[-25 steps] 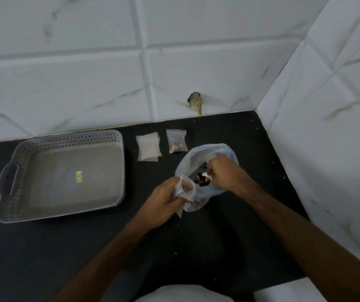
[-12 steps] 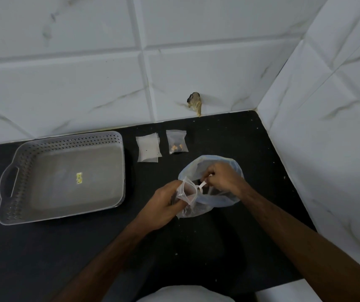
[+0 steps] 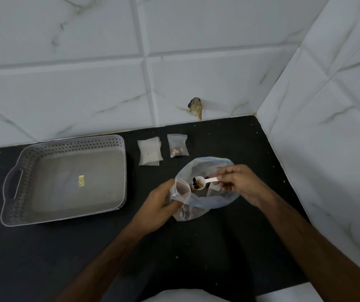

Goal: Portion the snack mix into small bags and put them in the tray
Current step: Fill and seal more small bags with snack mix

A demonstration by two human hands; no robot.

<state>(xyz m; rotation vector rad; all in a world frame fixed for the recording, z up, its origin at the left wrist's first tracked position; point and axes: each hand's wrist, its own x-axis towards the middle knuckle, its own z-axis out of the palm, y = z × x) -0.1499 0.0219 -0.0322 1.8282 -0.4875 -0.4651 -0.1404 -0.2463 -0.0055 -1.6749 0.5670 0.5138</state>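
My left hand [image 3: 159, 203] grips a small clear zip bag [image 3: 180, 191] with its mouth held open, right at the near-left rim of the big snack-mix bag [image 3: 209, 203]. My right hand [image 3: 237, 182] pinches the handle of a small white scoop [image 3: 199, 183] loaded with dark and tan snack pieces, held over the big bag just right of the small bag's mouth. A filled small bag [image 3: 178, 146] lies on the counter behind. The grey perforated tray [image 3: 22, 184] stands at the left with only a yellow sticker inside.
A short stack of flat small bags [image 3: 149, 152] lies between the tray and the filled bag. White tiled walls close in behind and at the right. A chipped hole [image 3: 195, 106] marks the back wall. The black counter's front edge is near my body.
My right hand has lifted the scoop out of the big bag with snack mix in it and brought it level with the small bag's mouth. My left hand kept its grip.
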